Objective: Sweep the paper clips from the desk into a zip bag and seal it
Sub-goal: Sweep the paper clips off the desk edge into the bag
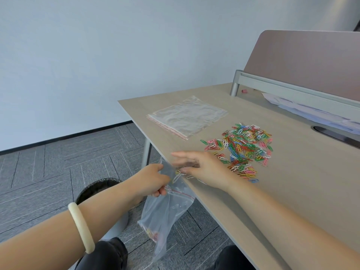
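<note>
A pile of coloured paper clips [245, 149] lies on the wooden desk [292, 182]. My left hand [155, 180] grips the mouth of a clear zip bag [165, 215] that hangs below the desk's front edge; a few clips rest at its bottom. My right hand [202, 166] lies flat on the desk at the edge, fingers spread, with a few clips under its fingertips at the bag's mouth. The hand is blurred.
A stack of spare zip bags [187, 117] lies flat further back on the desk. A grey partition [303, 63] and papers [303, 110] stand at the right. A black bin [99, 190] sits on the carpet below my left arm.
</note>
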